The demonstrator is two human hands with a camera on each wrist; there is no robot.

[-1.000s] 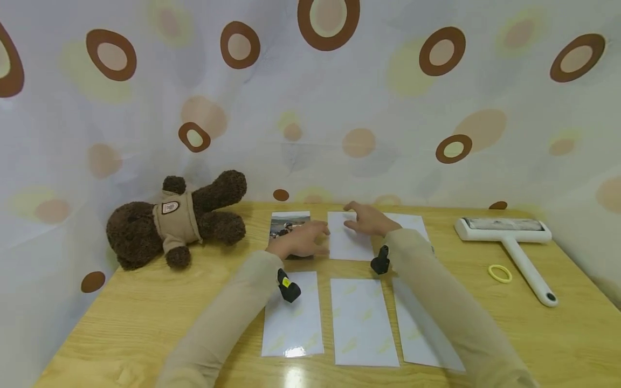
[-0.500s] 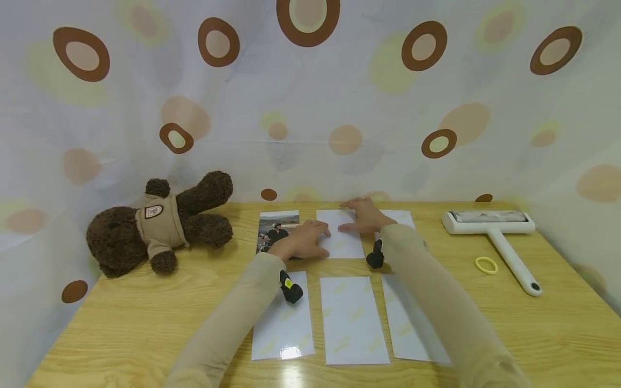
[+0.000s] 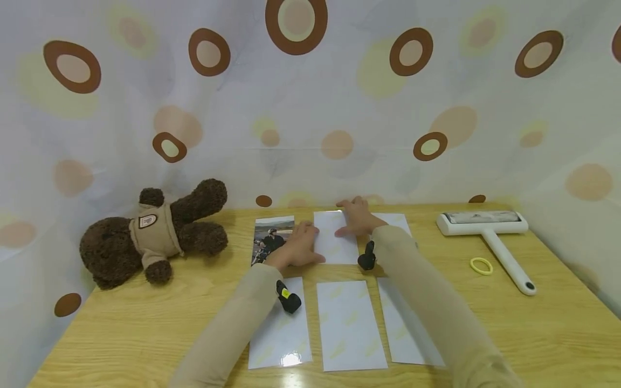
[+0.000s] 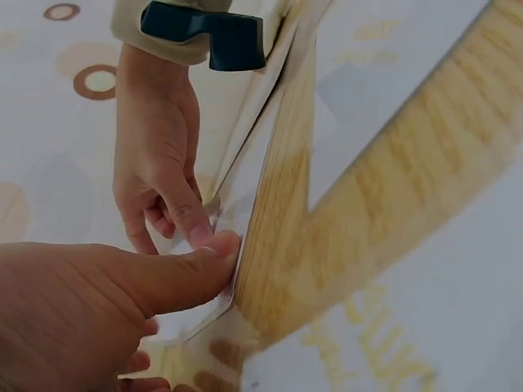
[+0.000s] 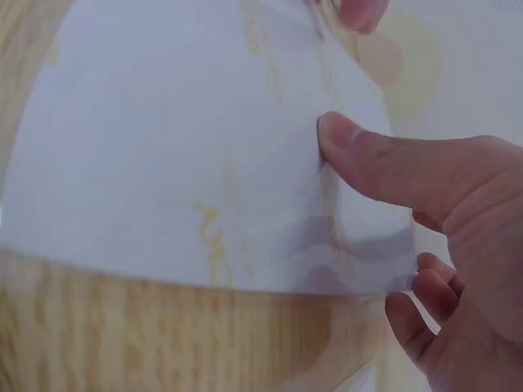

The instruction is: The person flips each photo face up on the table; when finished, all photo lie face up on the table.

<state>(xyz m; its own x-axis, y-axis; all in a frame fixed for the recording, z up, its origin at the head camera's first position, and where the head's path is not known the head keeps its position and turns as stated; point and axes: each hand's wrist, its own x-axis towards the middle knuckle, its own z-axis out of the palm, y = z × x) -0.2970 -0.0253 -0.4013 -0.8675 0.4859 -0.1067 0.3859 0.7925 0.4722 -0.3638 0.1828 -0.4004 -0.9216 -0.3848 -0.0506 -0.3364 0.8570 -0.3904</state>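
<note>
A white-backed photo lies face down in the middle of the back row, with faint yellow print on it. My left hand holds its left edge, and in the left wrist view the thumb lies along the border. My right hand grips the far edge. In the right wrist view its thumb presses the white face while other fingers curl beyond the edge. To the left, a face-up photo of a helmeted person is partly covered by my left hand.
Another face-down photo lies behind my right sleeve. Three more, the left, middle and right, form the front row. A brown teddy bear lies left. A white lint roller and yellow ring lie right.
My hands have settled onto the middle back photo, the left at its left edge, the right at its far edge. The head view has shifted, moving the scene leftward.
</note>
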